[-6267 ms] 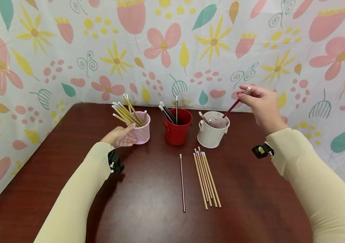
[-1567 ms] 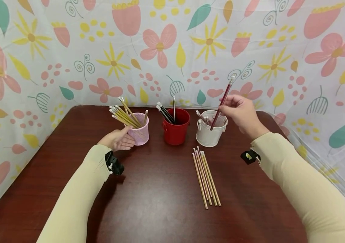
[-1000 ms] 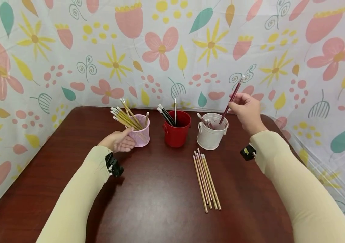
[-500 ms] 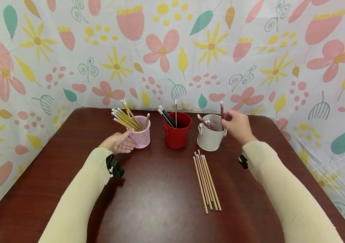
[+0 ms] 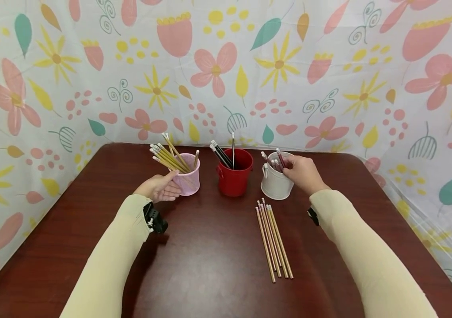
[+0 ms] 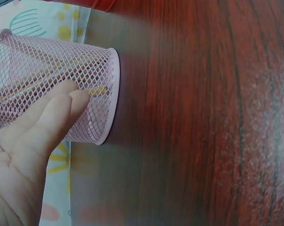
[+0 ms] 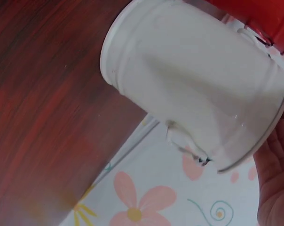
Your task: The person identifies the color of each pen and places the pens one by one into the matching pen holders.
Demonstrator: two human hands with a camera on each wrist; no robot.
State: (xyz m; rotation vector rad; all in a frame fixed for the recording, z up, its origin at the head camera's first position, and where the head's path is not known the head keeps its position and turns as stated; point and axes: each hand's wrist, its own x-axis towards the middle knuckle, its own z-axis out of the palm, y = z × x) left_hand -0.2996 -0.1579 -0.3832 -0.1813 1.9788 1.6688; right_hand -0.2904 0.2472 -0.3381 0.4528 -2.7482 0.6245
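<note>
My right hand [image 5: 303, 173] is at the rim of the white bucket [image 5: 276, 186], its fingertips pinching a dark red pencil [image 5: 280, 158] that stands inside with its eraser end up. Several other reddish pencils [image 5: 266, 157] lean in that bucket. In the right wrist view, the fingers show at the bucket's rim and the pencil is hidden. My left hand [image 5: 161, 187] rests against the pink mesh cup [image 5: 189, 182], thumb by the rim and fingers straight along its side. Several yellow pencils [image 5: 166, 155] lean out of this cup. Straight fingers [image 6: 57, 115] touch the mesh in the left wrist view.
Between the two containers stands a red bucket [image 5: 234, 182] with several black pencils [image 5: 222, 154]. Several gold and pinkish pencils [image 5: 274, 243] lie side by side on the brown table [image 5: 202, 265]. A floral cloth [image 5: 226, 106] hangs behind the table.
The right hand has lowered the dark red pencil into the white bucket. A single pencil lying on the table 6.3 s ago is gone from there. The left hand stays at the pink cup.
</note>
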